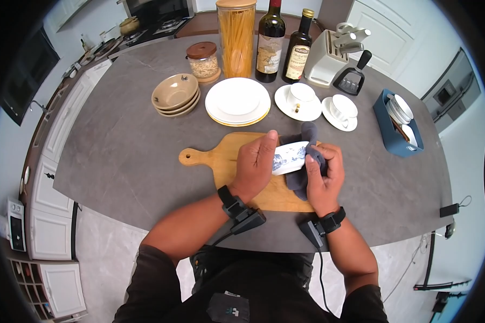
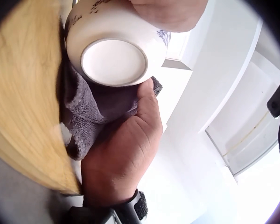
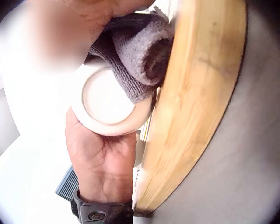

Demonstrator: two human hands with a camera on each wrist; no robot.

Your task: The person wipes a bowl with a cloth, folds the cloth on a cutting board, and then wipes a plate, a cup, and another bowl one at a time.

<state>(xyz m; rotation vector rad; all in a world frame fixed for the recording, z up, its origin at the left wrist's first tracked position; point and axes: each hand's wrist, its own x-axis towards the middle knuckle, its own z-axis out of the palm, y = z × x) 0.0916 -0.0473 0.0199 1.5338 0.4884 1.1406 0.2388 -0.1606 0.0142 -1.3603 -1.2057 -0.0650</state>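
Note:
A white bowl with blue decoration (image 1: 289,158) is tipped on its side over the wooden cutting board (image 1: 234,148), its round base visible in both wrist views. My left hand (image 1: 256,166) grips the bowl at its left side, with the palm against it in the right wrist view. On the other side my right hand (image 1: 326,175) pinches a dark grey cloth (image 1: 296,182) against the bowl's rim, the thumb lying on the cloth. Part of the cloth hangs down to the board. The inside of the bowl is hidden.
Beyond the board stand stacked brown bowls (image 1: 173,92), white plates (image 1: 237,102) and two cups on saucers (image 1: 298,102). Behind them are a pasta jar (image 1: 236,40), dark bottles (image 1: 270,46) and a knife block (image 1: 326,59). A blue bin (image 1: 393,126) holds dishes at right.

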